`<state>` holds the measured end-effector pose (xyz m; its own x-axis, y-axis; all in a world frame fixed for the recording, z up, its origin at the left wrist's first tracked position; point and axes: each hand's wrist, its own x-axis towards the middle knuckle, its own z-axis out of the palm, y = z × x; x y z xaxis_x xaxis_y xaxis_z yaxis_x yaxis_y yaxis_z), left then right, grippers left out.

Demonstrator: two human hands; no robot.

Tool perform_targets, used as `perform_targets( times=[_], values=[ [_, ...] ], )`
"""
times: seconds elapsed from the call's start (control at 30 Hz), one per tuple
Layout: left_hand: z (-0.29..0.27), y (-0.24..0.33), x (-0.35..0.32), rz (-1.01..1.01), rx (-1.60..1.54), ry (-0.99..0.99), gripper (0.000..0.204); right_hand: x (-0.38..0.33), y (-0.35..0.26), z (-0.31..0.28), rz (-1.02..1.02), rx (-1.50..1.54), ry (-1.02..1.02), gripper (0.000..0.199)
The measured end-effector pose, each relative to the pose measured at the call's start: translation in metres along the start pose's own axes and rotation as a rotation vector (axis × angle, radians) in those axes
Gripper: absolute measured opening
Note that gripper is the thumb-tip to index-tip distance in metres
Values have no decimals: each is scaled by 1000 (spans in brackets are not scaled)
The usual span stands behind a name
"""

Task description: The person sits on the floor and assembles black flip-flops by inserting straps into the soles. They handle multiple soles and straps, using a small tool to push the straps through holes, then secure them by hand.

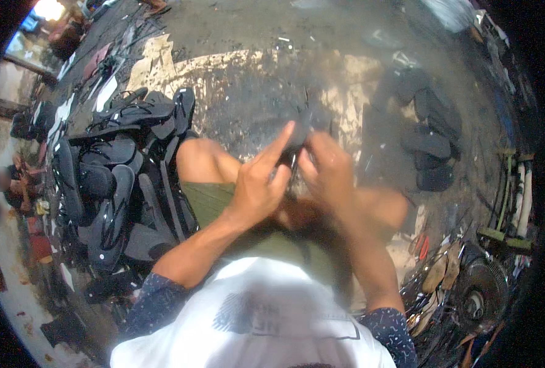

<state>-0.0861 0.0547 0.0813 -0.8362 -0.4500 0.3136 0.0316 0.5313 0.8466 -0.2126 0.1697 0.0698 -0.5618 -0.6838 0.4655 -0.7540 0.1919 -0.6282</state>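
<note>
My left hand [260, 181] and my right hand [329, 168] meet in front of me above my bent knees. Between them is a dark flip-flop sandal [298, 132], partly hidden by the fingers. The left hand's forefinger points up along the sandal while its other fingers curl around it. The right hand is blurred and grips the sandal from the right side. I sit on a stained concrete floor [241, 80].
A big heap of dark flip-flops [116, 172] lies at my left. Several more dark sandals [429, 144] lie at the right. A fan [478, 294] and tan soles [441, 267] sit at lower right. Another person [8, 184] is at the far left.
</note>
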Motion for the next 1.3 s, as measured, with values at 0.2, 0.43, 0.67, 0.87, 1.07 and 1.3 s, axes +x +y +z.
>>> perform_targets(
  times=[0.2, 0.43, 0.67, 0.87, 1.07, 1.3],
  values=[
    [1, -4, -1, -71, -76, 28, 63, 6, -5, 2, 95, 42, 13, 12],
    [-39, -29, 9, -442, -730, -204, 45, -1, -16, -19, 240, 223, -16, 14],
    [-54, -10, 16, 80, -189, -241, 44, -5, -22, -26, 318, 419, 3, 16],
    [-38, -8, 13, 140, -176, -32, 37, -4, -39, -34, 336, 403, -55, 16],
    [-33, -30, 6, -65, -349, 325, 32, -4, -59, -55, -96, 275, 211, 25],
    [1, -32, -11, -356, -679, 509, 38, -52, -23, 39, 983, 1921, 154, 38]
  ],
)
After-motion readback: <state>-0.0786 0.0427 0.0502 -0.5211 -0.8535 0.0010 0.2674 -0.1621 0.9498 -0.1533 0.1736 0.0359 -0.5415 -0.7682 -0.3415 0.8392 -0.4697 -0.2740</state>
